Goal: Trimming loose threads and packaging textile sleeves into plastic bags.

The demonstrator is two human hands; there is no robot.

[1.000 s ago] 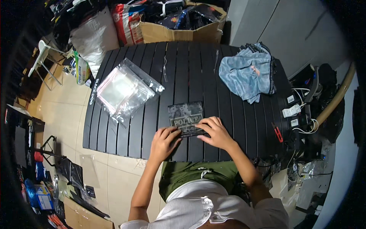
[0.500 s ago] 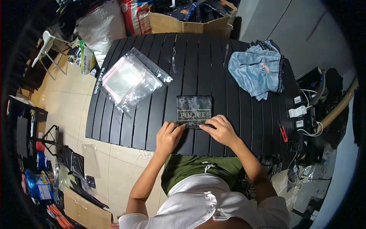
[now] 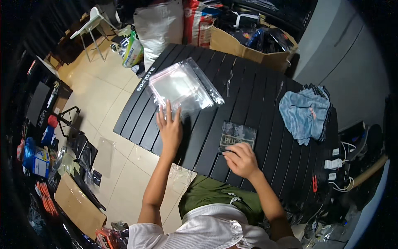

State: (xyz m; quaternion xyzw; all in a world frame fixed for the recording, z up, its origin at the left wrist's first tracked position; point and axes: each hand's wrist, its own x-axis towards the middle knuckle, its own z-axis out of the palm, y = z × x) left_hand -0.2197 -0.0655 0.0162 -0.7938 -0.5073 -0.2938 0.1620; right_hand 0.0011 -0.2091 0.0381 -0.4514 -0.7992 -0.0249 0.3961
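Observation:
A flat square of dark pixel-camouflage material (image 3: 239, 130), apparently folded cloth, lies on the black slatted table (image 3: 203, 139) in front of me; pale lettering runs across it. My right hand (image 3: 242, 159) is closed at its near edge, fingers bent together and covering part of the lettering. Over to the left, my left hand (image 3: 170, 128) reaches out with its fingers spread. Its fingertips are at the near edge of a stack of clear plastic bags (image 3: 176, 85), and nothing is gripped in it.
Light-blue cloths (image 3: 304, 114) lie piled at the table's right. Red-handled snips (image 3: 314, 183) rest near a power strip with white cables (image 3: 333, 164). Clear plastic scraps (image 3: 229, 83) lie toward the far side. Beyond the table stand a cardboard box (image 3: 232, 43) and a white sack (image 3: 159, 31).
My left hand has left the camouflage piece and moved left to the plastic bags, its fingers spreading. My right hand stays at the piece's near edge. The whole view has turned and shifted left.

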